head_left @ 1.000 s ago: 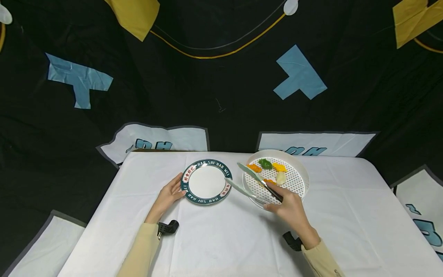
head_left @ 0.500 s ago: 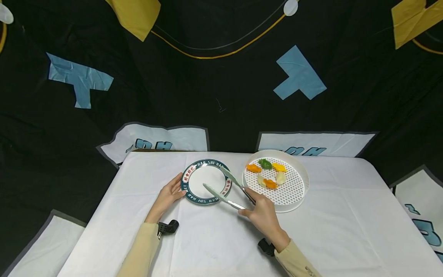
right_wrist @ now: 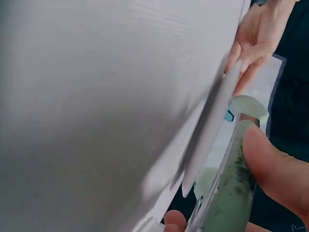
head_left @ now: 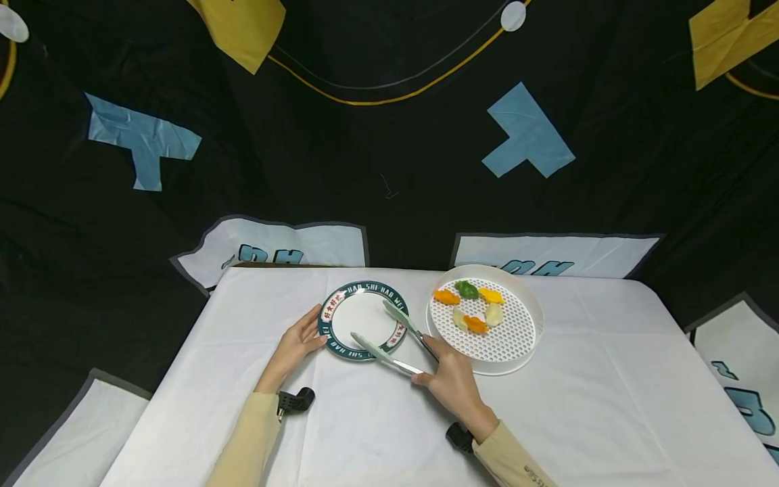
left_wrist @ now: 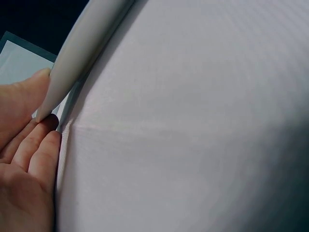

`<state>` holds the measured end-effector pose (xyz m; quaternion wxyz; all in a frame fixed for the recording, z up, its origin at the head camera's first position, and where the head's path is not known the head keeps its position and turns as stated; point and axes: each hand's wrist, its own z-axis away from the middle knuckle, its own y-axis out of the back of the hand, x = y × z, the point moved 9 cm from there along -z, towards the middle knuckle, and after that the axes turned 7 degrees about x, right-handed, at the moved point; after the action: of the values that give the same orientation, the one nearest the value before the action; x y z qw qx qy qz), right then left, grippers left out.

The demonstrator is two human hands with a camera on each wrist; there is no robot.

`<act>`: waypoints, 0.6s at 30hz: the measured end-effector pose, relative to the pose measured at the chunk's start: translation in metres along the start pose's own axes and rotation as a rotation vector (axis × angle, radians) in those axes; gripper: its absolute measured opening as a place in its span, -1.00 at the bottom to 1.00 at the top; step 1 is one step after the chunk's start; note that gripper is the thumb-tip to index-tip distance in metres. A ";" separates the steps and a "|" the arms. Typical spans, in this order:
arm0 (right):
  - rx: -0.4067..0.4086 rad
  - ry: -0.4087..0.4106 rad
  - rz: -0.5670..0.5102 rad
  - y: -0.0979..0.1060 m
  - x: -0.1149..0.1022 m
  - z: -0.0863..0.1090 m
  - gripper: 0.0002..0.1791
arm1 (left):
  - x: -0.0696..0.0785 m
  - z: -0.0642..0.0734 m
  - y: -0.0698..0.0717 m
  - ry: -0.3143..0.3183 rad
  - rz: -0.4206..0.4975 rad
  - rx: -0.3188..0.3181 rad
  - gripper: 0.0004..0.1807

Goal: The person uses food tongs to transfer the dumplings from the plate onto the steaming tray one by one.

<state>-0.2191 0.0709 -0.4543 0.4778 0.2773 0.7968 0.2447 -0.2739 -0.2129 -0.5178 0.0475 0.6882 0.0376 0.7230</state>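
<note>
My left hand (head_left: 297, 346) pinches the left rim of a round plate (head_left: 359, 311), white in the middle with a dark green lettered border. In the left wrist view the thumb lies on the plate's rim and fingers are beneath it. My right hand (head_left: 453, 382) grips a pair of tongs (head_left: 377, 352) with pale green tips and metal arms. The arms are spread apart over the plate's right part, with nothing visible between them. To the right stands a white round tray (head_left: 517, 328) with a perforated base. It holds a green piece (head_left: 466, 290), orange pieces (head_left: 475, 325), a yellow piece (head_left: 490, 295) and pale pieces (head_left: 493, 314).
A white cloth (head_left: 377, 433) covers the table. Behind it hangs a black curtain (head_left: 365, 189) with blue and yellow shapes. The tray's left rim sits close to the plate's right edge.
My right hand has moved left with the tongs, from over the tray to over the plate, and the tongs' arms have spread wider. The left hand, plate and food pieces have stayed put.
</note>
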 end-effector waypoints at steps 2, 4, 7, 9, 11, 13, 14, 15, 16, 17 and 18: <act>-0.001 0.004 0.001 -0.001 0.001 0.001 -0.21 | 0.000 0.000 -0.001 -0.003 0.002 -0.005 -0.19; -0.006 0.006 -0.002 -0.003 0.001 0.002 -0.18 | 0.000 0.000 -0.001 -0.001 0.002 -0.003 -0.20; -0.024 0.004 0.000 -0.005 0.003 0.003 -0.13 | -0.001 0.000 -0.001 -0.003 0.008 -0.003 -0.20; -0.038 0.002 0.006 -0.006 0.004 0.004 -0.10 | -0.001 -0.001 -0.001 -0.006 0.005 -0.002 -0.20; -0.044 0.008 0.014 -0.006 0.003 0.004 -0.08 | 0.000 -0.001 -0.001 -0.011 0.004 -0.006 -0.19; -0.050 0.013 0.018 -0.006 0.003 0.005 -0.07 | -0.001 -0.001 -0.001 -0.010 0.001 -0.006 -0.19; -0.052 0.017 0.018 -0.007 0.002 0.005 -0.07 | -0.001 -0.001 -0.001 -0.010 -0.001 -0.007 -0.19; -0.055 0.021 0.020 -0.007 0.002 0.006 -0.06 | -0.001 -0.001 -0.001 -0.009 -0.003 -0.007 -0.19; -0.060 0.021 0.020 -0.007 0.001 0.006 -0.05 | -0.001 -0.001 -0.001 -0.007 -0.003 -0.003 -0.19; -0.068 0.018 0.019 -0.008 0.001 0.006 -0.04 | -0.001 0.000 0.000 -0.004 -0.005 0.002 -0.19; -0.076 0.015 0.020 -0.009 0.001 0.007 -0.03 | -0.001 0.000 0.000 -0.002 -0.006 0.004 -0.19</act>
<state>-0.2152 0.0658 -0.4637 0.4794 0.2650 0.7879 0.2814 -0.2739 -0.2130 -0.5188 0.0484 0.6890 0.0410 0.7220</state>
